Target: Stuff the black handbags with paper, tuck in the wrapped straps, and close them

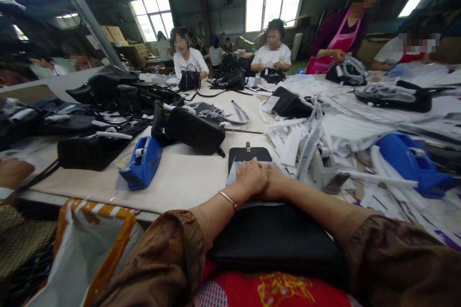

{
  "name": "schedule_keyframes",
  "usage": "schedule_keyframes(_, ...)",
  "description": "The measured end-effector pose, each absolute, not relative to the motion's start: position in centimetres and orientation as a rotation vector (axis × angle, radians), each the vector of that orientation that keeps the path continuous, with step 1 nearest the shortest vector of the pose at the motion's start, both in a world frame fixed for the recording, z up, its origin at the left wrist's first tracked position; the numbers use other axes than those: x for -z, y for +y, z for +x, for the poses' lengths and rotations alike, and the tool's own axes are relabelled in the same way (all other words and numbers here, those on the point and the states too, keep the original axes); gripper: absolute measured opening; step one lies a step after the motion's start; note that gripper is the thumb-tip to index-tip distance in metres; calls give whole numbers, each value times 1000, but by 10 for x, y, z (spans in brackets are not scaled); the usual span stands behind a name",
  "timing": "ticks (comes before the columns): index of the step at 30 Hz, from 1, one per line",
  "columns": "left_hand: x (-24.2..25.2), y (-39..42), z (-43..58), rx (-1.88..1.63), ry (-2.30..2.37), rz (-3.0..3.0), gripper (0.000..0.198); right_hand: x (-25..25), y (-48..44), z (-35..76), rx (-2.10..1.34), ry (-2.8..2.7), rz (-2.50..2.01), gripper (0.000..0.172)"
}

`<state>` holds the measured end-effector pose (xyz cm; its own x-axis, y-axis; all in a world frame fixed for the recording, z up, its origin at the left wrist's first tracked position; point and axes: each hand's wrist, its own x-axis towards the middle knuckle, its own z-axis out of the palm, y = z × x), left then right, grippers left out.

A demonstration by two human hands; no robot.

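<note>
My left hand [251, 176] and my right hand [272, 180] meet over the far edge of a black bag [277, 237], which lies close against my body. What the fingers hold is too small or hidden to make out. Just beyond them, a black flap [252, 153] with a small metal clasp lies on the table, partly under a pale sheet [232, 172]. Farther out to the left rests a black bag [194, 130] on its side.
Blue tape dispensers [141, 163] stand left and right [414, 163]; a grey one [326, 170] is nearer. White wrapping strips cover the right side. Black bags pile up at left. An open sack [82, 244] hangs below the edge. Several people work around the table.
</note>
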<state>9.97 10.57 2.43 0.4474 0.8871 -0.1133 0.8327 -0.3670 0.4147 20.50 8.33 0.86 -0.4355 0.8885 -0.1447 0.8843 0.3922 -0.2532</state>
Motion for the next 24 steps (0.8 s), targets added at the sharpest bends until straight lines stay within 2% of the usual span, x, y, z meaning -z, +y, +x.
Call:
schedule_keyframes(3,-12,108,71,-136,1361,2396,64,-10,78,210,-471,-2624,-1697,84)
schedule_keyframes(9,-1,102,47,11,1256,2519,77,-14,77,217,-460,-2682,-1667,88)
schedule_keyframes(12,1,102,45,38,1233,2545,77,-17,75,233,-418,-2707,-1691,89)
schedule_keyframes(20,-3,103,43,46,1223,2499,72,-37,78,285,-410,-2540,-2182,72)
schedule_keyframes(24,-4,102,40,-12,1213,2494,69,-41,70,280,-222,-2565,-2063,73)
